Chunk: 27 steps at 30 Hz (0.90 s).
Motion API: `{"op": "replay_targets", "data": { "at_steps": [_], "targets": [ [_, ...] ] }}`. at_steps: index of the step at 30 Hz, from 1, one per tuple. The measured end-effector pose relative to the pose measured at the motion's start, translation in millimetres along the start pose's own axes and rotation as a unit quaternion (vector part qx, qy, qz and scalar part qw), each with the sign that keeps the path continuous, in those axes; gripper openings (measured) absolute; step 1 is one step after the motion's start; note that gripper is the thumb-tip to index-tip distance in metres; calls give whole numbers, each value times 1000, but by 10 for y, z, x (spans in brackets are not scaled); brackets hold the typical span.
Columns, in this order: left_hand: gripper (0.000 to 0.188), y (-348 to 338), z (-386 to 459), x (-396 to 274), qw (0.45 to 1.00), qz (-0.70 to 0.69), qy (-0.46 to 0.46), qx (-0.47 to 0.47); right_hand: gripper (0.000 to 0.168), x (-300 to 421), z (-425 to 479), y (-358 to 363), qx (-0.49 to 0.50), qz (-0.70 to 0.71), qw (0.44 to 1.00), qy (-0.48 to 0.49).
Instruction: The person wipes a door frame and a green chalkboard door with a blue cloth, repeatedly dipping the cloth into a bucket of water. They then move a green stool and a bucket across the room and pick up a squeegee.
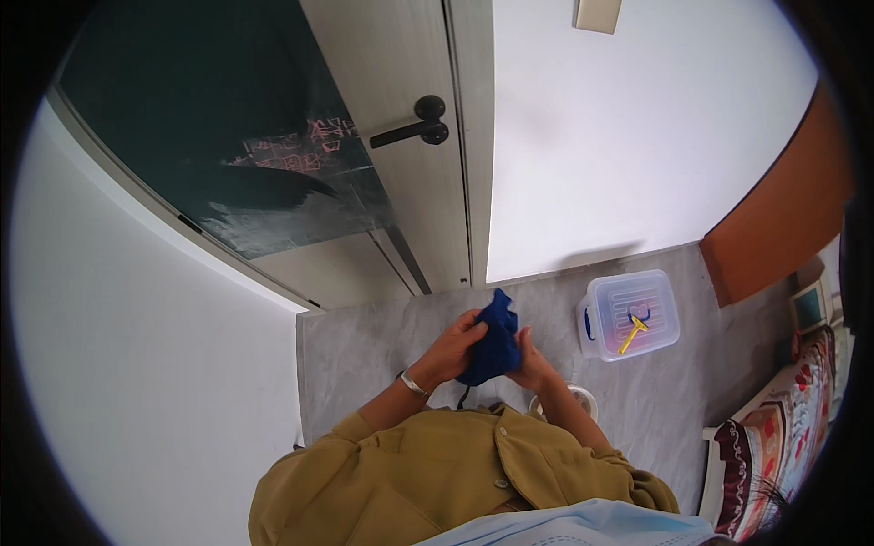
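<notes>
A dark blue cloth (493,345), bunched up, is held in front of my body above the floor. My left hand (454,347) grips its left side, thumb laid over the fabric. Against the cloth's right edge rests my right hand (531,363), fingers pointing up and partly behind the cloth. Beyond the hands stands a door with a dark green chalkboard panel (205,102), which bears pink chalk marks and a smeared whitish patch low down. The door has a black lever handle (410,130).
On the grey floor at right sits a lidded clear plastic box (659,327) with a yellow-handled scraper (633,333) on top. A white round container (586,399) is partly hidden by my right forearm. A bed with patterned bedding (771,437) and a brown wooden panel (778,211) stand farther right.
</notes>
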<state>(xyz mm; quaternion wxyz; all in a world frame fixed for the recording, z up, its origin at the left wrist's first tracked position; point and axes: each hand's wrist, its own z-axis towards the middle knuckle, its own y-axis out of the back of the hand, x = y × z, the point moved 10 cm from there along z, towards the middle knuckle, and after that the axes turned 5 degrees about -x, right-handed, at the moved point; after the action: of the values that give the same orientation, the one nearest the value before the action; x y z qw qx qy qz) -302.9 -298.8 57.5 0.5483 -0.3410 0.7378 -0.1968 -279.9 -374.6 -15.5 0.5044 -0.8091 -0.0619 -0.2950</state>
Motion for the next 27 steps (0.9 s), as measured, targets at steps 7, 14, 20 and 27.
{"op": "replay_targets", "data": {
  "at_steps": [7,14,20,27],
  "targets": [
    [31,840,-787,-1256,634,665,-344,-194,58,-451,420,-1407,31,15,998,49],
    [31,1919,-1171,-1929,766,463,-337,-293,48,-388,1105,-1674,-142,31,976,161],
    [37,2440,-1088,-2447,734,482,-351,-324,39,1136,1030,-1639,-310,-204,801,469],
    [42,2457,-822,-3322,690,474,-404,-369,33,3186,1166,-2889,-322,-475,409,709]
  ]
}}
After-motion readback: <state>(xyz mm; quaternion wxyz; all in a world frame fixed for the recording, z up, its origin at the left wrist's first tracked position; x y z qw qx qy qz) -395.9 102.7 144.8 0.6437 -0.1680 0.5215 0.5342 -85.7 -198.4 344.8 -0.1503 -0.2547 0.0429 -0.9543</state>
